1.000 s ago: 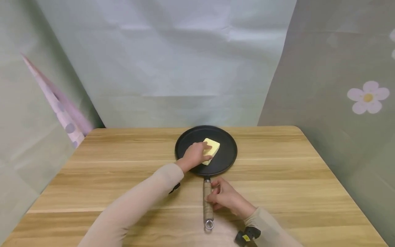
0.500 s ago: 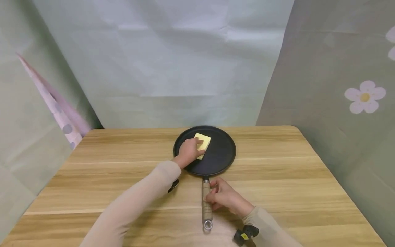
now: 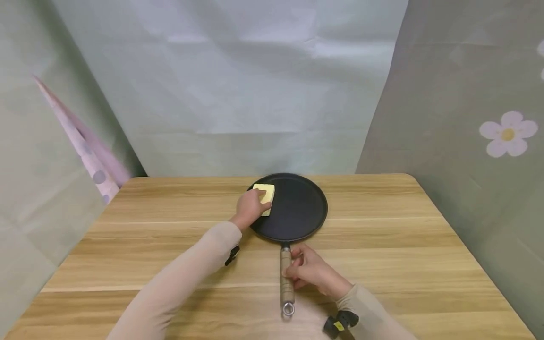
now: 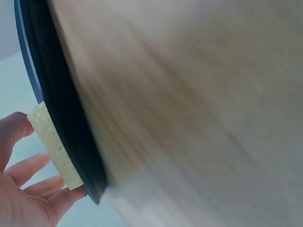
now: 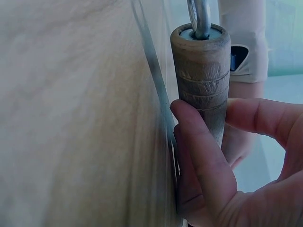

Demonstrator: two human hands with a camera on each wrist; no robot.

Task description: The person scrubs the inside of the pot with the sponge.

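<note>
A round black flat pan (image 3: 299, 208) lies on the wooden table. On its left part my left hand (image 3: 249, 208) grips a pale yellow sponge (image 3: 269, 195), fingers and thumb along its sides. The left wrist view shows the sponge (image 4: 56, 146) edge-on, flat against the pan (image 4: 71, 104), beside its rim. My right hand (image 3: 314, 271) pinches the pan's brown wrapped handle (image 3: 286, 290) from the right. Up close in the right wrist view, thumb and fingers sit on both sides of the handle (image 5: 201, 71), below its metal hanging ring (image 5: 202, 19).
The wood-grain table (image 3: 395, 245) reaches back to a pale hanging cloth (image 3: 250, 94). A flowered cloth (image 3: 446, 118) hangs at the right, and a folded pink strip (image 3: 91, 156) at the left. Black straps circle both wrists.
My left hand has slid the sponge leftward over the pan, from near its middle to its left rim. The right hand keeps its hold on the handle, and the pan stays in place.
</note>
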